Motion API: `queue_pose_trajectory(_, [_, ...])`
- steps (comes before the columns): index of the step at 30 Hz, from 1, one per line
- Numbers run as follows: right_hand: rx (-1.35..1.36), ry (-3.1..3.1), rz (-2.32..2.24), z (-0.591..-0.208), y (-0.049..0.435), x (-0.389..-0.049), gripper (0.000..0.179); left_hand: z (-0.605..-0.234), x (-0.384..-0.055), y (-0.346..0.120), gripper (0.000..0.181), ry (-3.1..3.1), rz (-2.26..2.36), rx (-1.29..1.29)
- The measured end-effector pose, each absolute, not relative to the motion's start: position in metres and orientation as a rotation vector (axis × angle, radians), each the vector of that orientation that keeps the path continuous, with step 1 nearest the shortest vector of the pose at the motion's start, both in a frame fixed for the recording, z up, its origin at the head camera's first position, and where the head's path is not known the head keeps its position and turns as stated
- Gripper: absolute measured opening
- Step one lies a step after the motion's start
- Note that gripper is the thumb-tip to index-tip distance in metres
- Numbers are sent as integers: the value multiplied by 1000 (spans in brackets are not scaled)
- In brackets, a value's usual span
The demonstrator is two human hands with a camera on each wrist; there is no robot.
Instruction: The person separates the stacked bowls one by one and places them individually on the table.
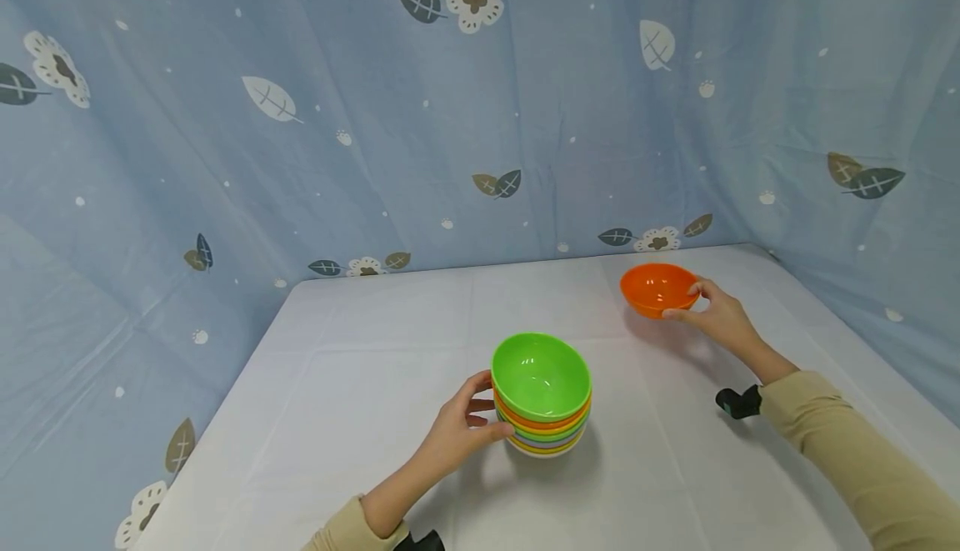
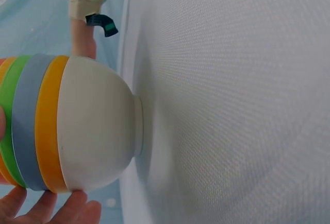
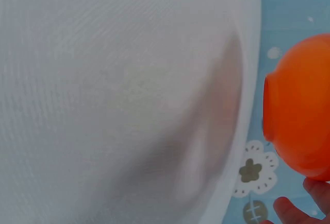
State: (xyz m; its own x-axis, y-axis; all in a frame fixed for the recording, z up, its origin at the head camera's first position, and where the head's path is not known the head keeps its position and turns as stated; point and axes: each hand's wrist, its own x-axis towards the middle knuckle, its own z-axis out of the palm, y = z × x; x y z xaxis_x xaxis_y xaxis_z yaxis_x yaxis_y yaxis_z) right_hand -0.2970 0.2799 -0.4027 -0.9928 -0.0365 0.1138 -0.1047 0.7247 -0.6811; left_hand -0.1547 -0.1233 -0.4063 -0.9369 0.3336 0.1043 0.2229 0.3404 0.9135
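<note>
Near the middle of the white table [image 1: 360,418], a stack of bowls [image 1: 542,378] sits upright (green on top, white at the bottom), and at its eight o'clock the left hand [image 1: 459,428] grips it, thumb and fingers bent round the side. Toward two o'clock, well apart from the stack, the right hand [image 1: 720,318] pinches the edge of an orange bowl [image 1: 651,286], mouth up above the table. At twelve o'clock hangs a leaf-printed blue curtain [image 1: 420,117].

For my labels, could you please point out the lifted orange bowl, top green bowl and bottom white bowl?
Lifted orange bowl [image 3: 303,106], right wrist view: outer wall.
Top green bowl [image 1: 540,376], head view: inside.
White bowl [image 2: 97,125], left wrist view: outer wall.
</note>
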Motion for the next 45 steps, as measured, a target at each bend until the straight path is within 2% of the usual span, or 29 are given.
queue_pose_trajectory(13, [63,-2913,1053,-413,285,-309,62,-407,-155,-123,69,2471,1685,518])
queue_pose_trajectory(22, [24,-2954,1085,-420,292,-314,79,-407,-154,-123,70,2464,1692,509])
queue_pose_trajectory(32, [31,-2981,1091,-422,294,-316,86,-407,-154,-124,70,2451,1704,499])
queue_pose_trajectory(40, [99,-2946,981,-412,292,-312,95,-406,-154,-124,70,2446,1712,503])
queue_pose_trajectory(45, [126,-2930,978,-400,286,-304,92,-406,-154,-124,70,2449,1712,495])
